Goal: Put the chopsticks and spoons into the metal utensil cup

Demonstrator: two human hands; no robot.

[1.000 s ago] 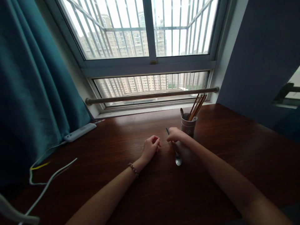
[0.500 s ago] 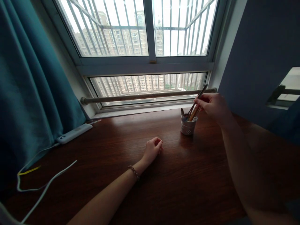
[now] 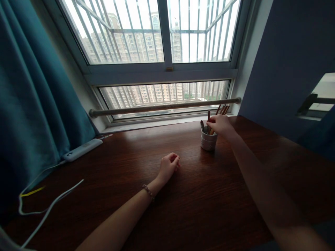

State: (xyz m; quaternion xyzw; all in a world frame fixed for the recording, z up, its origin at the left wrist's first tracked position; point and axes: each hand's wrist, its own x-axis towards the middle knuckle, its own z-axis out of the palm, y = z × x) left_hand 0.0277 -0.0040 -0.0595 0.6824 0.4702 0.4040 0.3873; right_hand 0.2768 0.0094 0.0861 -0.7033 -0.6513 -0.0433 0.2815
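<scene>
A small white cup stands on the dark wooden table and holds upright utensils, among them a dark spoon and several thin wooden sticks, partly behind my hand. My right hand is over the cup's mouth, fingertips pinched at a thin brown handle whose lower end sits inside the cup. What that handle belongs to is hidden. My left hand rests on the tabletop to the left of the cup, fingers loosely curled together, with nothing visible in them. A beaded bracelet circles that wrist.
Along the far edge of the table runs a window with a metal rail across it. At the left lie a white power strip, white cables and a yellow strip, beside a teal curtain.
My right hand has moved down and left, closer to the cup. The dark-handled utensil it held tilted above the cup no longer shows there. My left hand stays nearly in place.
</scene>
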